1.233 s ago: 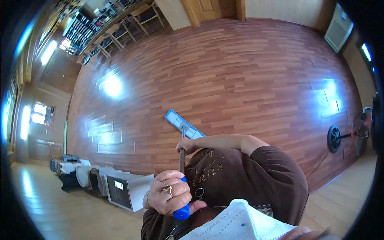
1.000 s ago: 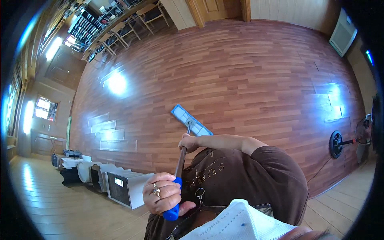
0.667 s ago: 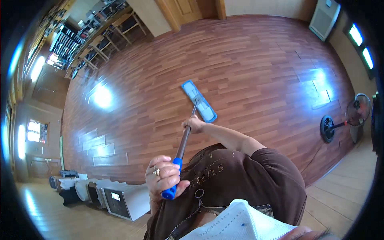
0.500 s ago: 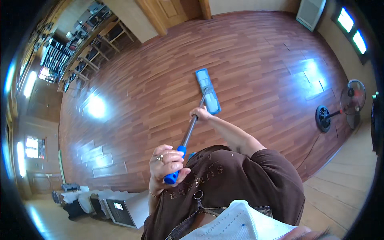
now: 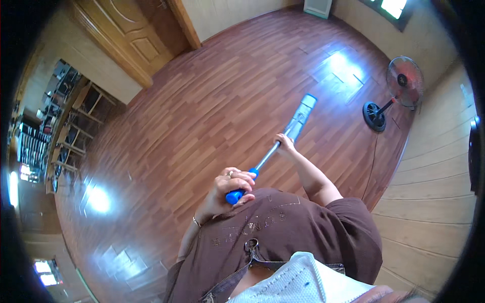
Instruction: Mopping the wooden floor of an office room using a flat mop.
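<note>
A flat mop with a pale blue pad (image 5: 301,117) rests on the wood-look floor, slanting up and to the right ahead of me. Close to my chest, my left hand (image 5: 233,187), with a ring and a bracelet, is wrapped round the blue grip (image 5: 235,196) at the top of the handle. Farther down, my right hand (image 5: 286,142) holds the metal pole (image 5: 266,156), its arm stretched forward. From this angle the right hand covers part of the pole near the pad.
On the right stands a fan (image 5: 402,81) on a round black base, its cord running along the floor. Wooden chairs (image 5: 76,141) line a cluttered counter at the left. A wooden door (image 5: 134,35) is at the far left, a white appliance (image 5: 318,7) at the far wall.
My view has turned to the right, so the door and fan sit farther left. The mop pad has swung to my right and now tilts the other way. Both hands keep their hold.
</note>
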Demonstrator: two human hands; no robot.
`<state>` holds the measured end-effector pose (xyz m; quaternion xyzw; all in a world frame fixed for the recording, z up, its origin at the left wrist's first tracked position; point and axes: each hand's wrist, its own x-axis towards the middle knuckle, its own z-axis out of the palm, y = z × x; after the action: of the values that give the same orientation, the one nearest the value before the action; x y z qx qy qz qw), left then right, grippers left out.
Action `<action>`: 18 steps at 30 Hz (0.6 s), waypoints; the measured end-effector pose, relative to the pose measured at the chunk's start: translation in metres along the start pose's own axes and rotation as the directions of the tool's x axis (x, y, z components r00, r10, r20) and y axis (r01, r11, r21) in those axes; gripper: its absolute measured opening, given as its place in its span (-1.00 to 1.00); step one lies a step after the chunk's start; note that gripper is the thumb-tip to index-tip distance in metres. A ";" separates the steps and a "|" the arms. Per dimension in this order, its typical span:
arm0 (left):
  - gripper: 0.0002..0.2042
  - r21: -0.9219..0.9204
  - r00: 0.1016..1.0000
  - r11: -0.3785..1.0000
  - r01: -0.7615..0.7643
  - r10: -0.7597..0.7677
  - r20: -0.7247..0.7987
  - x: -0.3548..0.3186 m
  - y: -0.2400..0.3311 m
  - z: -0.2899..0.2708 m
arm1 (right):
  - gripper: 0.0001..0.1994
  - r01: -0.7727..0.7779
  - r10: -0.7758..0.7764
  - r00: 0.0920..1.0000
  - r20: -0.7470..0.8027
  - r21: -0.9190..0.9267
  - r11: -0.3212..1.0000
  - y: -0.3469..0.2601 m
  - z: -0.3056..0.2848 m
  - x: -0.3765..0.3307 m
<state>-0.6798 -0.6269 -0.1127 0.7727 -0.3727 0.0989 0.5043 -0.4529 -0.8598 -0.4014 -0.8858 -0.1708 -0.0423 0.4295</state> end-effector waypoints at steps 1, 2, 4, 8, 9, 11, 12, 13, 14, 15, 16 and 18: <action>-0.81 -0.020 0.999 0.999 -0.034 0.034 0.025 0.001 -0.004 -0.004 | -0.85 -0.025 0.021 1.000 -0.023 -0.158 0.987 0.011 -0.010 -0.017; -0.81 -0.059 0.999 0.998 -0.017 0.020 0.051 -0.002 -0.003 -0.011 | -0.85 -0.110 0.098 0.992 -0.081 -0.168 0.980 0.011 -0.010 -0.029; -0.81 -0.168 0.996 0.985 0.029 -0.016 0.083 -0.012 -0.012 -0.023 | -0.84 -0.097 0.067 0.978 -0.199 -0.143 0.985 0.004 -0.010 -0.053; -0.85 -0.313 0.971 0.950 0.018 0.058 0.233 -0.001 -0.048 -0.055 | -0.82 -0.208 0.150 0.940 -0.307 -0.166 0.964 0.013 -0.002 -0.075; -0.85 -0.317 0.972 0.948 0.008 0.068 0.227 0.006 -0.058 -0.064 | -0.85 -0.197 0.123 0.924 -0.361 -0.176 0.964 0.013 0.005 -0.081; -0.85 -0.436 0.951 0.896 0.089 0.054 0.305 0.022 -0.082 -0.078 | -0.77 -0.178 0.111 0.924 -0.365 -0.156 0.972 0.019 0.017 -0.081; -0.82 -0.425 0.951 0.901 0.085 0.053 0.304 0.031 -0.090 -0.091 | -0.74 -0.190 0.149 0.904 -0.402 -0.065 0.980 0.010 0.024 -0.080; -0.82 -0.427 0.955 0.900 0.088 0.046 0.293 0.041 -0.102 -0.105 | -0.75 -0.203 0.109 0.852 -0.511 -0.133 0.970 -0.009 0.032 -0.073; -0.83 -0.451 0.951 0.884 0.121 0.026 0.308 0.063 -0.114 -0.126 | -0.77 -0.256 0.158 0.817 -0.555 -0.103 0.961 -0.021 0.037 -0.051; -0.83 -0.479 0.946 0.862 0.165 -0.001 0.323 0.080 -0.123 -0.145 | -0.80 -0.381 0.281 0.837 -0.469 -0.133 0.915 -0.034 0.035 -0.036; -0.84 -0.516 0.950 0.841 0.164 0.006 0.312 0.096 -0.134 -0.163 | -0.80 -0.423 0.340 0.833 -0.437 -0.106 0.900 -0.047 0.034 -0.020; -0.84 -0.511 0.942 0.838 0.192 -0.011 0.335 0.132 -0.151 -0.192 | -0.80 -0.489 0.429 0.815 -0.391 -0.064 0.870 -0.061 0.030 0.015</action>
<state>-0.4421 -0.4938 -0.0592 0.6248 -0.4199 -0.1627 0.6378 -0.4619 -0.7981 -0.3713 -0.9088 0.1349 -0.1144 0.3779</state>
